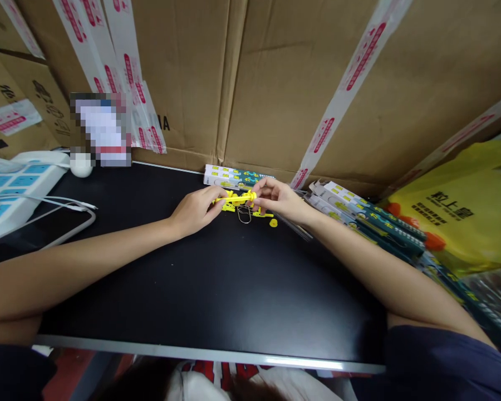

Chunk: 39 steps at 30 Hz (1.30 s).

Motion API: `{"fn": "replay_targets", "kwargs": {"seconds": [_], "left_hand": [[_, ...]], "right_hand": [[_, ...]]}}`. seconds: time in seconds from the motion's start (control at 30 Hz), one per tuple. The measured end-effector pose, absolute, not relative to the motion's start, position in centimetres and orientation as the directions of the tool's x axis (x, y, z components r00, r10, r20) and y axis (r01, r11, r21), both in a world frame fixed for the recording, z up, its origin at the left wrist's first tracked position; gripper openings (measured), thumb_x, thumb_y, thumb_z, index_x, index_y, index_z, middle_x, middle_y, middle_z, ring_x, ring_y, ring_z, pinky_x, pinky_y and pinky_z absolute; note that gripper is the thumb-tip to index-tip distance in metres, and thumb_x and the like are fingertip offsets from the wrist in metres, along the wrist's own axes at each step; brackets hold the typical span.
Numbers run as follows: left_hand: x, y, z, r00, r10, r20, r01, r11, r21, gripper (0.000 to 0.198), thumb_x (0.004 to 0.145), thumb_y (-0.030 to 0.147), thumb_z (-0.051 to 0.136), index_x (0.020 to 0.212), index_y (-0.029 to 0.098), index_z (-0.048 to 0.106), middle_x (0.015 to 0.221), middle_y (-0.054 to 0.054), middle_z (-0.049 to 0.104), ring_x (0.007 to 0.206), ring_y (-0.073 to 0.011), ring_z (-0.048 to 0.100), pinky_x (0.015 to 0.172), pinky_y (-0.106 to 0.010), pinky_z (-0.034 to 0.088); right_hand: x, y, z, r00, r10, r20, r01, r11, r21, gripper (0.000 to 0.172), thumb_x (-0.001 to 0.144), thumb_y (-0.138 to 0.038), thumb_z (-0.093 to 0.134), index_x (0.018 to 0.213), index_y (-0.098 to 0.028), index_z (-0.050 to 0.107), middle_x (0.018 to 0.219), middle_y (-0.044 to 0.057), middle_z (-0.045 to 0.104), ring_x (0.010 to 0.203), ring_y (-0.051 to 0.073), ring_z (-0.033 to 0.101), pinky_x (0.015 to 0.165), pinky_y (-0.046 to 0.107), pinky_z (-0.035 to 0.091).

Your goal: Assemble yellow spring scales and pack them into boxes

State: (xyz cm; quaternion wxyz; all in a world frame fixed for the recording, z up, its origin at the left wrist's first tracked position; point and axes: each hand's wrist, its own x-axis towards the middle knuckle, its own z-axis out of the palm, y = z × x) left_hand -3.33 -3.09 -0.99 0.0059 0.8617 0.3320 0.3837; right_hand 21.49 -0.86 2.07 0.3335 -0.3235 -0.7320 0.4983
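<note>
Both my hands meet near the far middle of a black table (200,284). My left hand (196,209) and my right hand (278,199) each pinch an end of a small yellow plastic piece (237,198), held just above the table. Under it lie more yellow plastic parts (262,213), a thin metal wire clip (244,214) and a small yellow round part (273,223). A flat printed box (234,176) lies just behind my hands.
Taped cardboard boxes (284,78) wall off the back. A stack of printed flat boxes (367,217) and a yellow plastic bag (467,206) sit at the right. A white power strip (12,186) with cables lies at the left.
</note>
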Motion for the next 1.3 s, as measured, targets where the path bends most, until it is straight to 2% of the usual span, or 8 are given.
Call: {"fn": "replay_targets", "kwargs": {"seconds": [0.23, 0.43, 0.57, 0.7, 0.9, 1.07, 1.17, 1.3], "left_hand": [[-3.5, -2.8, -1.2, 0.494, 0.598, 0.631, 0.573, -0.77, 0.282, 0.021, 0.096, 0.026, 0.043, 0.099, 0.014, 0.059, 0.092, -0.005, 0.067, 0.066, -0.0102, 0.058, 0.062, -0.023, 0.044], [-3.5, -2.8, -1.2, 0.495, 0.59, 0.637, 0.57, -0.774, 0.274, 0.022, 0.097, 0.027, 0.043, 0.102, 0.013, 0.059, 0.094, -0.006, 0.068, 0.07, -0.0114, 0.061, 0.066, -0.025, 0.047], [-3.4, -2.8, -1.2, 0.491, 0.578, 0.652, 0.568, -0.78, 0.263, 0.021, 0.097, 0.027, 0.043, 0.103, 0.014, 0.059, 0.096, -0.006, 0.069, 0.072, -0.0117, 0.062, 0.067, -0.024, 0.048], [-3.4, -2.9, -1.1, 0.515, 0.54, 0.666, 0.559, -0.8, 0.216, 0.02, 0.097, 0.025, 0.043, 0.103, 0.014, 0.059, 0.097, -0.007, 0.068, 0.075, -0.0121, 0.064, 0.067, -0.024, 0.049], [-3.3, -2.9, -1.1, 0.598, 0.429, 0.677, 0.535, -0.843, 0.061, 0.019, 0.096, 0.024, 0.045, 0.102, 0.013, 0.06, 0.095, -0.008, 0.07, 0.083, -0.0156, 0.067, 0.073, -0.027, 0.052], [-3.2, -3.2, -1.3, 0.705, 0.341, 0.621, 0.476, -0.877, -0.059, 0.024, 0.096, 0.027, 0.041, 0.106, 0.015, 0.059, 0.096, -0.009, 0.071, 0.087, -0.018, 0.068, 0.076, -0.03, 0.054], [-3.2, -3.4, -1.3, 0.733, 0.345, 0.587, 0.466, -0.883, -0.063, 0.026, 0.095, 0.028, 0.039, 0.11, 0.015, 0.056, 0.098, -0.009, 0.071, 0.088, -0.0189, 0.069, 0.074, -0.03, 0.054], [-3.1, -3.3, -1.2, 0.714, 0.414, 0.564, 0.491, -0.871, 0.016, 0.027, 0.093, 0.026, 0.039, 0.112, 0.015, 0.054, 0.099, -0.008, 0.071, 0.081, -0.0172, 0.068, 0.071, -0.029, 0.053]], "right_hand": [[21.4, -0.7, 1.6, -0.559, 0.812, 0.168, 0.108, 0.272, -0.956, 0.032, 0.077, -0.033, 0.073, 0.092, -0.018, 0.05, 0.083, 0.003, 0.071, 0.063, 0.01, 0.066, 0.053, 0.021, 0.052], [21.7, -0.5, 2.1, -0.549, 0.824, 0.144, 0.103, 0.237, -0.966, 0.035, 0.075, -0.035, 0.076, 0.094, -0.017, 0.052, 0.073, -0.001, 0.067, 0.057, 0.008, 0.063, 0.052, 0.021, 0.054], [22.0, -0.6, 2.5, -0.537, 0.839, 0.087, 0.069, 0.146, -0.987, 0.034, 0.075, -0.037, 0.076, 0.09, -0.018, 0.053, 0.068, -0.003, 0.064, 0.055, 0.008, 0.061, 0.052, 0.022, 0.056], [21.8, -1.0, 2.5, -0.56, 0.828, 0.023, 0.115, 0.105, -0.988, 0.032, 0.08, -0.043, 0.071, 0.083, -0.017, 0.052, 0.066, -0.002, 0.063, 0.053, 0.007, 0.059, 0.052, 0.022, 0.056], [20.3, -2.5, 2.0, -0.547, 0.834, -0.074, 0.268, 0.091, -0.959, 0.042, 0.081, -0.057, 0.065, 0.076, -0.019, 0.046, 0.057, -0.005, 0.058, 0.038, 0.005, 0.048, 0.032, 0.016, 0.042], [18.6, -4.6, 1.3, -0.614, 0.786, -0.072, 0.248, 0.105, -0.963, 0.043, 0.082, -0.06, 0.06, 0.081, -0.02, 0.044, 0.053, -0.008, 0.054, 0.033, 0.004, 0.042, 0.028, 0.014, 0.031], [17.9, -5.5, 1.1, -0.637, 0.768, -0.068, 0.245, 0.118, -0.962, 0.043, 0.084, -0.061, 0.057, 0.08, -0.02, 0.044, 0.05, -0.009, 0.05, 0.032, 0.003, 0.036, 0.028, 0.013, 0.024], [17.9, -5.5, 1.0, -0.647, 0.756, -0.095, 0.257, 0.098, -0.962, 0.04, 0.085, -0.058, 0.056, 0.081, -0.02, 0.045, 0.049, -0.01, 0.044, 0.034, 0.002, 0.029, 0.031, 0.013, 0.02]]}}
